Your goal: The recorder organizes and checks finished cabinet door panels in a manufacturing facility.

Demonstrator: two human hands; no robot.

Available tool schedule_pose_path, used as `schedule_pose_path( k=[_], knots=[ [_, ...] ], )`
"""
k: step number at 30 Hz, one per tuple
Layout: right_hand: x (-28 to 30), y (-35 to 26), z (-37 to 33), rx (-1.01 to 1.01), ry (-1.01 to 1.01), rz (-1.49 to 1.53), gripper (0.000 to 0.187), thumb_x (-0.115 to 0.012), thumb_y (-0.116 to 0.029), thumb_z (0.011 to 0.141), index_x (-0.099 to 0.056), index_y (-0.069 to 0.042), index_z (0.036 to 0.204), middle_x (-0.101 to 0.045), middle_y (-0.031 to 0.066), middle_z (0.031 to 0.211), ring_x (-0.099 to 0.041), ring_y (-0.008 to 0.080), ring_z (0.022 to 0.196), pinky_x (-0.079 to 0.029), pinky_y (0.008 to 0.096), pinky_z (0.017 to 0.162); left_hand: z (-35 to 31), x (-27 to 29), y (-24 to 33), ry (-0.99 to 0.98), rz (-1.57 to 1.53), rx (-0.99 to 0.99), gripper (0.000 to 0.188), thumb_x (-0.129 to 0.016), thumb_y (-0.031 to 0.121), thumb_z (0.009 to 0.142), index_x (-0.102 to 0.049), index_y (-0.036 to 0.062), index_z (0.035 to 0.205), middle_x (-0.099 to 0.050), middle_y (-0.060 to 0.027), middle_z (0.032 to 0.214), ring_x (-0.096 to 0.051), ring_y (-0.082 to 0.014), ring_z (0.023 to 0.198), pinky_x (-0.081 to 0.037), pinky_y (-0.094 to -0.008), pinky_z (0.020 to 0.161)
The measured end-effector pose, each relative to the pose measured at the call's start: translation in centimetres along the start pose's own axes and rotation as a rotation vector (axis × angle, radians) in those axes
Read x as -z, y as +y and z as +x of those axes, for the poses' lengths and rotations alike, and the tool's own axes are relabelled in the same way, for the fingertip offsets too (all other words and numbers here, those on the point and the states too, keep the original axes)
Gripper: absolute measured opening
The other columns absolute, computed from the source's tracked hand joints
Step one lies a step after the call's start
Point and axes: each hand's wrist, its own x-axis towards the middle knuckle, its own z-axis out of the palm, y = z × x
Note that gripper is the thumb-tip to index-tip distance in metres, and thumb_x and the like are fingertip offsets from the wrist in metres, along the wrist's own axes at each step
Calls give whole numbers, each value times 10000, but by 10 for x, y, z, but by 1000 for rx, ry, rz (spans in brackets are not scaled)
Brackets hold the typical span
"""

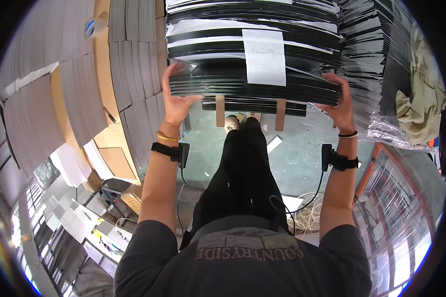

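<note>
A thick stack of glossy black sheets (213,88) lies crosswise in front of me, at the near side of a larger pile. My left hand (175,99) grips its left end, fingers on the far side and thumb along the near lower edge. At the opposite end, my right hand (339,101) is closed round the corner, its thumb partly hidden. A white paper slip with handwriting (265,64) hangs over the middle of the sheets. Behind it, more black sheets with white paper between them (208,37) are piled up. Whether the gripped sheets are lifted, I cannot tell.
Two wooden strips (220,115) jut out under the pile. Tall stacks of grey board (134,69) stand at left. More sheets (364,54) and crumpled beige cloth (421,99) are at right, above a plastic-wrapped rack (396,198). Coiled pale cable (307,218) lies on the floor.
</note>
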Motion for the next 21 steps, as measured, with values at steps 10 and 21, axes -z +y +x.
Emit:
schedule_pose_path(
  k=[10, 21],
  knots=[
    [2, 4, 7, 203, -35, -140, 687, -794, -29, 510, -446, -46, 1102, -485, 67, 1084, -479, 178, 1025, -400, 278, 894, 6, 3, 5, -76, -54, 16, 930, -822, 110, 483, -336, 64, 1275, -435, -103, 1242, -417, -228, 1151, -320, -335, 1007],
    [2, -4, 10, -60, -152, 112, 663, -759, -19, 568, -433, -45, 1144, -509, 68, 1145, -508, 152, 1020, -399, 276, 914, 17, 17, 2, -183, 83, -2, 771, -822, 104, 499, -455, 84, 1177, -449, -77, 1212, -449, -207, 1104, -380, -325, 955]
  ],
)
